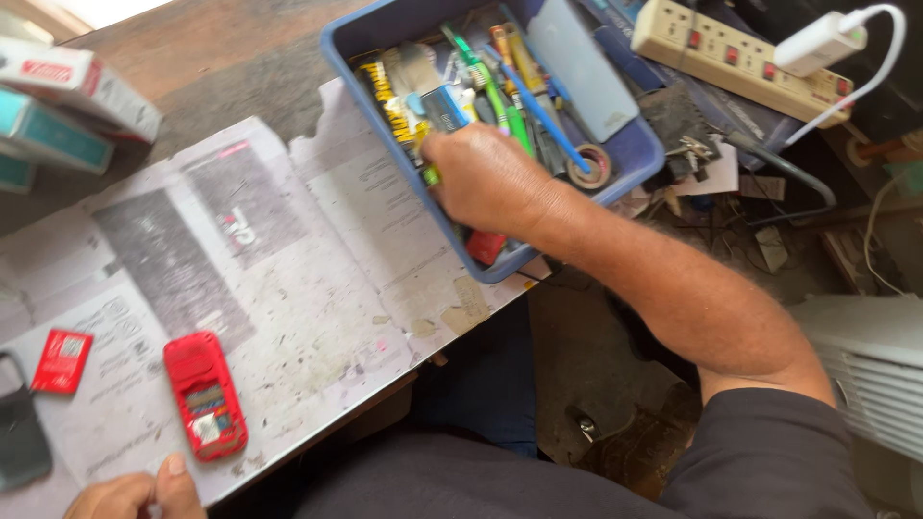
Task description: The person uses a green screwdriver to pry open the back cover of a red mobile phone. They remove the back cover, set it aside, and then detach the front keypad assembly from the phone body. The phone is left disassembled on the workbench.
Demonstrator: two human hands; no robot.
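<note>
Two hands are in view. The right hand (490, 183) reaches into a blue plastic tray (630, 154) at about one o'clock from the middle of the view; its fingers are curled down among the tools, with the fingertips hidden, so I cannot tell whether they are pinched on anything. Just at nine o'clock of the knuckles lies a yellow and black strip of bits (394, 108), and at twelve o'clock a green toothbrush (490, 86) and a blue stick (543, 115) lean across the tray. A roll of tape (589, 165) sits at three o'clock of the hand, and a small red piece (486, 246) lies at six o'clock under the wrist.

The left hand (135, 495) rests at the bottom edge, near seven o'clock, thumb up and fingers folded loosely; it holds nothing that I can see. Just beside it at one o'clock lies a red phone (204, 394) with its back off, flat on a sheet of newspaper (308, 279) that covers the table. A red battery (62, 361) lies at nine o'clock of the phone, apart from it, and a dark cover (19, 442) sits at the left edge.

A cream power strip (731, 58) with a white charger (819, 43) plugged in lies at two o'clock, beyond the tray.
</note>
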